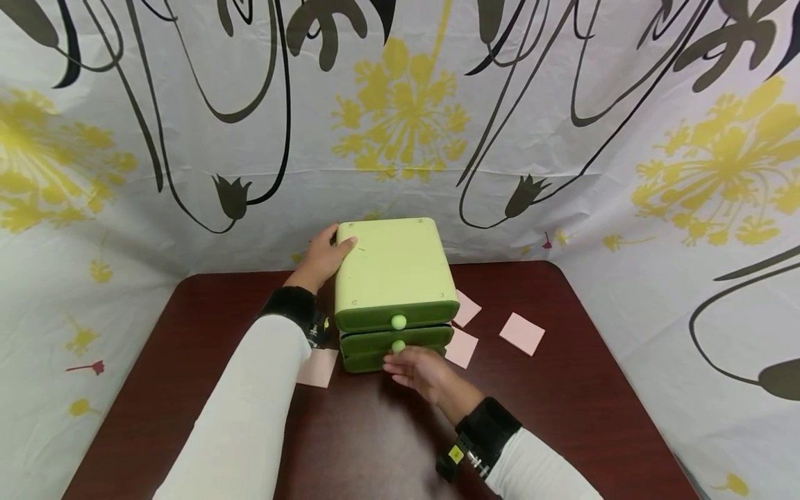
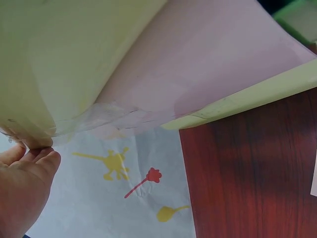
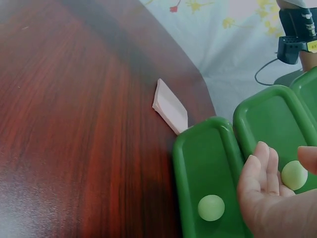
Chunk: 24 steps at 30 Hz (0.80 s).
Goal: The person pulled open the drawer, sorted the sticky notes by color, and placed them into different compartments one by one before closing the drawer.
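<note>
A small drawer cabinet [image 1: 394,267] with a light green shell and darker green drawer fronts stands on the dark red-brown table. My left hand [image 1: 323,257] grips its far left top edge, thumb on top. In the left wrist view, that hand's fingers [image 2: 42,157] touch the light green shell beside a pale pink panel with clear tape. My right hand [image 1: 421,371] is at the middle drawer's round knob [image 3: 294,175], fingers fairly straight on one side and thumb on the other. That drawer sticks out a little. A lower knob [image 3: 211,208] shows in the right wrist view.
Pale pink paper pads lie around the cabinet: one pad [image 1: 317,368] to the left, another pad [image 1: 522,334] farther right, and two more close by its right side. Patterned white cloth [image 1: 400,139] hangs behind and beside the table [image 1: 350,444].
</note>
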Motion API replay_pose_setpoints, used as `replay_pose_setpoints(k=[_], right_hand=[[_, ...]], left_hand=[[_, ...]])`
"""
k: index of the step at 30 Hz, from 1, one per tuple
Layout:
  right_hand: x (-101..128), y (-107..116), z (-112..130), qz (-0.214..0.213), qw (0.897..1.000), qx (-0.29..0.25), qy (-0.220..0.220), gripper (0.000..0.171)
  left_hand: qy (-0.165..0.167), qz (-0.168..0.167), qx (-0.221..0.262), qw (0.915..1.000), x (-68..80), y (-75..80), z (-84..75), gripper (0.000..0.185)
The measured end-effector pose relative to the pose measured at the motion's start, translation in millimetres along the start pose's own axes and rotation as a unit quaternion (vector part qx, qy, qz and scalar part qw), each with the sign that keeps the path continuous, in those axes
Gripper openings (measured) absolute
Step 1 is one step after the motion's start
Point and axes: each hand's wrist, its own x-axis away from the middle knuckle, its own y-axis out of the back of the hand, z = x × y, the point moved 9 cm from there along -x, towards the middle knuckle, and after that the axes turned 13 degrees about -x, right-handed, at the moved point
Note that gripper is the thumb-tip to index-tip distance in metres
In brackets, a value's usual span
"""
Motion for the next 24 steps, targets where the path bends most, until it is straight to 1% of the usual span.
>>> replay_pose_setpoints(k=[11, 19, 24], right_hand=[[-6.2, 0.8, 4.7, -0.012, 1.0, 0.006, 0.011, 0.02], [-11.0, 3.4, 2.8, -0.022, 1.0, 0.004, 0.005, 0.025], [-13.4, 3.1, 1.7, -0.022, 1.0, -0.002, 0.003, 0.031]], left_hand=[[0.0, -0.005, -0.003, 1.0, -0.7, 0.9, -0.1, 0.071], [-0.003, -0.007, 0.005, 1.0, -2.5, 0.1, 0.4, 0.07], [-0.001, -0.007, -0.002, 1.0, -1.6, 0.0, 0.9, 0.071]])
